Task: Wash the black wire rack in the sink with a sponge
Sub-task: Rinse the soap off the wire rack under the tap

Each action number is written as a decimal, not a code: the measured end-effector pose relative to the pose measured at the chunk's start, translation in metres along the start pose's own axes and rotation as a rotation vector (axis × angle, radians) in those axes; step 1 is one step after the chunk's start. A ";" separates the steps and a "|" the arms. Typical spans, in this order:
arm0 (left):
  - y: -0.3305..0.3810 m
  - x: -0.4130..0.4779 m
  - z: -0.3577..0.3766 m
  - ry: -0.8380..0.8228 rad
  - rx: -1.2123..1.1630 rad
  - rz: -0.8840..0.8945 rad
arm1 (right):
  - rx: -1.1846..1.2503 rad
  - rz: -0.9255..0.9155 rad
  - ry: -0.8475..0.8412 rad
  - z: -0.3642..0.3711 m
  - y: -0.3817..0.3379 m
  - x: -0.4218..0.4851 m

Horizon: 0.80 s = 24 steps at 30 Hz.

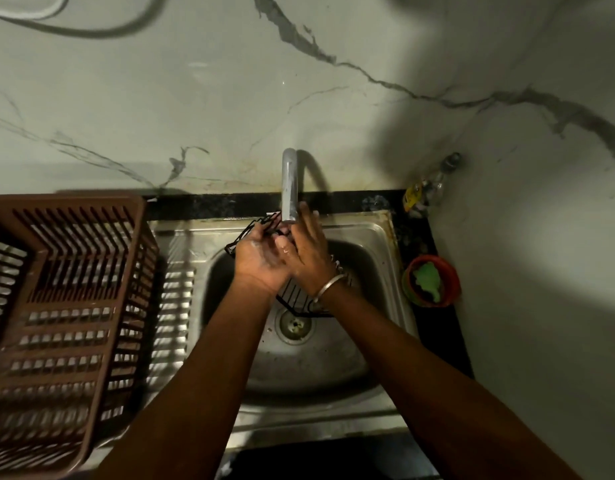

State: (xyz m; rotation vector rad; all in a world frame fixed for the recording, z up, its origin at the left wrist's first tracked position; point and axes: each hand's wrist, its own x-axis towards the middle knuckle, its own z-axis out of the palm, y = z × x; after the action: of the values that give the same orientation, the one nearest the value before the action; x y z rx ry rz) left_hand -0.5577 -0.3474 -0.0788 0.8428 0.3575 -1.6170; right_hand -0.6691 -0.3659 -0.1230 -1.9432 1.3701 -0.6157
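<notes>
The black wire rack (295,296) leans across the sink (368,233), its upper end at the back rim under the tap (289,185), its lower end near the drain (295,325). The left hand (261,258) grips the upper wires, fingers curled. The right hand (308,251) lies over it, fingers straight and together, perhaps rubbing the wires. A green sponge (426,277) sits in a red bowl (449,271) by the sink's right edge; a brown basket (67,292) stands left.
</notes>
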 end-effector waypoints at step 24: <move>-0.019 -0.005 -0.017 -0.106 0.046 0.185 | -0.434 -0.236 -0.273 -0.023 -0.019 0.000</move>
State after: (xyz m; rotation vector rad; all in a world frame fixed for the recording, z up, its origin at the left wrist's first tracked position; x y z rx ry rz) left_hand -0.5698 -0.3285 -0.0911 0.7969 0.1630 -1.4947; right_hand -0.6736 -0.3674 -0.0938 -2.4531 1.1789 -0.1474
